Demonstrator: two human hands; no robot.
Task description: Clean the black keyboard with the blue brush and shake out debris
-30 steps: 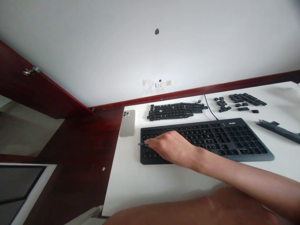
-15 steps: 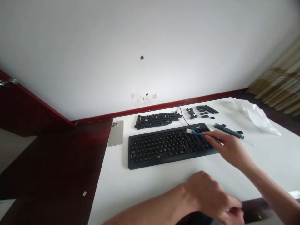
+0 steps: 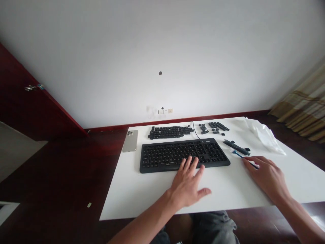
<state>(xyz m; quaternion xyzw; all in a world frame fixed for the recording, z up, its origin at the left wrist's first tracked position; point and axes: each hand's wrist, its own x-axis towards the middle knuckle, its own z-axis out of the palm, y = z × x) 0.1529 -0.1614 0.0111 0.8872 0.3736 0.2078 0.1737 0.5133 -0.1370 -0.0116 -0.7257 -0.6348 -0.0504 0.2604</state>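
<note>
My left hand (image 3: 187, 186) is spread flat, its fingertips resting on the front part of a black keyboard (image 3: 162, 156) whose keycaps are off. To the right of the keyboard, my right hand (image 3: 269, 178) is low over the white table with its fingers closed on a small blue-handled brush (image 3: 238, 154). The brush's pale bristles point away toward a dark, long, narrow tool (image 3: 236, 147). Part of the handle is covered by my fingers.
Loose black keycaps (image 3: 169, 132) lie grouped behind the keyboard, with more keycaps (image 3: 219, 126) at the back right. A phone (image 3: 130, 141) sits at the left of the white table (image 3: 134, 196). A white plastic bag (image 3: 265, 135) covers the right back corner.
My right hand has carried the brush from above the keyboard down to its right side. My left hand has moved from the table's front edge onto the keyboard and opened. The view has shifted.
</note>
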